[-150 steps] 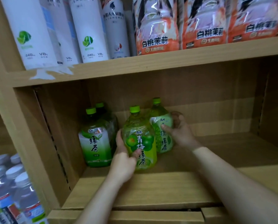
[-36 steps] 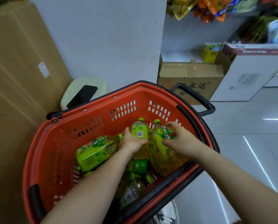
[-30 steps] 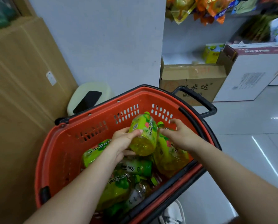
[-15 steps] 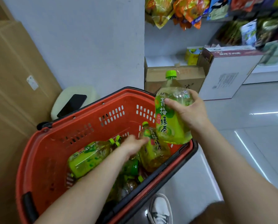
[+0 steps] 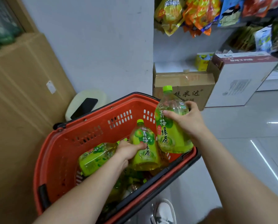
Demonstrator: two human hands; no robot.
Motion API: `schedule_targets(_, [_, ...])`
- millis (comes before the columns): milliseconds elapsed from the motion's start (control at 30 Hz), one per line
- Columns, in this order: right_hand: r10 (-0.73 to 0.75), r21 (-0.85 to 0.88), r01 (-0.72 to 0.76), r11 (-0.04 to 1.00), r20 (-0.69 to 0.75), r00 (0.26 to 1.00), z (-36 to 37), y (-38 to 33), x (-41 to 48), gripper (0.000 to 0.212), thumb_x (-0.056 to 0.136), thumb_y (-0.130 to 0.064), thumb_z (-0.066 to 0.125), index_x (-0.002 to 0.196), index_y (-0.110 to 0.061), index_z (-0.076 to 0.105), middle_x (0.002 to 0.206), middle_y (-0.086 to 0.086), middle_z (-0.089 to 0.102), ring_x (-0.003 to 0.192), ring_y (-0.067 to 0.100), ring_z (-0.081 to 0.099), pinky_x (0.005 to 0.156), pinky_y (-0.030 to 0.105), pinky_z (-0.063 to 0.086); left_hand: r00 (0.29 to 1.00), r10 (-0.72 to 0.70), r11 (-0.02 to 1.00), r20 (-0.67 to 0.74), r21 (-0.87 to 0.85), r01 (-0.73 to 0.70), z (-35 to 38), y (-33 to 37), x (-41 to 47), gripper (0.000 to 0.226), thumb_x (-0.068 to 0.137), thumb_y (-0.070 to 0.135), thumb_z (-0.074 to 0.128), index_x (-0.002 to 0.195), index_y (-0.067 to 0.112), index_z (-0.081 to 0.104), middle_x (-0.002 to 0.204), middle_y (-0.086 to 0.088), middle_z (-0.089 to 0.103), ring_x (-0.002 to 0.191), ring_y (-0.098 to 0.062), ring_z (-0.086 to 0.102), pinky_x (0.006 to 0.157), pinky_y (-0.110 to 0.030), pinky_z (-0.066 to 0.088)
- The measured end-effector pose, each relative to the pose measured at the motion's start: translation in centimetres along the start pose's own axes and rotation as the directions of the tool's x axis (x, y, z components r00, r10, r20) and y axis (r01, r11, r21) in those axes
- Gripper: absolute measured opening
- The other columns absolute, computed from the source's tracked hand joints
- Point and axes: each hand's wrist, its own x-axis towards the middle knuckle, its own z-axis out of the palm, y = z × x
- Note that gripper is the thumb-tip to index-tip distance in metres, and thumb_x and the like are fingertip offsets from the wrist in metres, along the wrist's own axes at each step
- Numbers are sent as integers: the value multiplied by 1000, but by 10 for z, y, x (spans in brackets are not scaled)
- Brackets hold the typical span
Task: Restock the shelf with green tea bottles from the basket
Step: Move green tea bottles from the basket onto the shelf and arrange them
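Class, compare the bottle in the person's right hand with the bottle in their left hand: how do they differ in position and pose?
The right-hand bottle is lifted, overlapping the red basket rim; the left-hand bottle is down inside it. The right hand grips high up; the left hand grips mid-label. Both are near upright, with green caps and matching labels.

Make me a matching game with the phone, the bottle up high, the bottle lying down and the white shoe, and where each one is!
Things:
1. black phone
2. bottle in the right hand
3. bottle lying on its side
4. white shoe

Places:
A. inside the red basket, left of the left hand
B. on the floor beside the basket
C. on the pale round stool behind the basket
D. lifted over the basket's right rim

Pairs: 1-C, 2-D, 3-A, 4-B
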Motion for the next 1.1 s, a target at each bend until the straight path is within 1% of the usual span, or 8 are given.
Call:
schedule_targets(67, [-8, -19, 8, 1000, 31, 999, 2, -10, -6, 109, 46, -58, 85, 136, -20, 37, 128, 0, 52, 113, 23, 55, 97, 46, 48, 997, 65, 997, -48, -47, -67, -32, 10, -24, 40, 60, 20, 88, 93, 10, 68, 84, -9, 74, 71, -23, 72, 64, -35, 59])
schedule_targets(167, [-88, -6, 90, 996, 156, 984, 11, -41, -25, 104, 39, -63, 83, 127, -18, 51, 116, -1, 64, 103, 20, 63, 93, 43, 51, 968, 176, 980, -180, -57, -189, -84, 21, -70, 36, 61, 16, 87, 93, 12, 71, 82, -6, 75, 74, -21, 73, 72, -36, 59])
schedule_targets(333, [-280, 198, 221, 955, 357, 891, 38, -105, -79, 73, 41, -53, 86, 103, -24, 61, 94, -5, 72, 86, 15, 69, 85, 37, 55, 873, 250, 913, -418, -198, -356, -159, 18, -178, 34, 65, 11, 83, 96, 5, 70, 82, -11, 75, 70, -21, 73, 63, -32, 59])
schedule_targets(533, [-455, 475, 175, 863, 576, 679, 95, -162, -174, 55, 42, -41, 80, 92, -24, 68, 86, -4, 76, 74, 10, 72, 64, 28, 59, 635, 331, 802, -698, -147, -579, -240, -14, -327, 35, 65, 12, 83, 97, 10, 69, 84, -8, 76, 70, -18, 72, 56, -25, 56])
schedule_targets(667, [-545, 524, 199, 828, 670, 505, 144, -202, -246, 90, 27, -62, 88, 106, -24, 67, 88, -5, 76, 76, 14, 73, 69, 35, 58, 436, 338, 736, -834, -55, -675, -292, -48, -402, 45, 67, 5, 82, 109, 10, 64, 97, -7, 75, 90, -23, 71, 74, -31, 59])
schedule_targets(800, [-648, 644, 166, 747, 650, 397, 193, -242, -323, 60, 39, -42, 85, 95, -26, 70, 85, -8, 76, 71, 7, 71, 59, 22, 56, 297, 266, 721, -917, -15, -692, -345, -87, -443, 76, 54, 11, 89, 122, 14, 57, 112, -6, 69, 99, -21, 68, 81, -38, 58])
schedule_targets(967, [-675, 681, 127, 721, 648, 353, 260, -277, -388, 67, 53, -28, 87, 115, -16, 64, 94, -1, 75, 85, 15, 71, 78, 34, 58, 154, 210, 727, -966, 49, -685, -402, -128, -462, 89, 57, 3, 88, 134, 12, 45, 123, -6, 61, 97, -13, 66, 81, -34, 55])
schedule_targets(1100, [-669, 649, 184, 738, 667, 328, 308, -289, -417, 102, 35, -60, 87, 124, -20, 57, 108, -2, 69, 101, 19, 67, 91, 44, 53, 109, 162, 713, -981, 40, -700, -436, -155, -459, 83, 58, 3, 86, 129, 12, 44, 107, -2, 68, 84, -11, 69, 75, -33, 57])
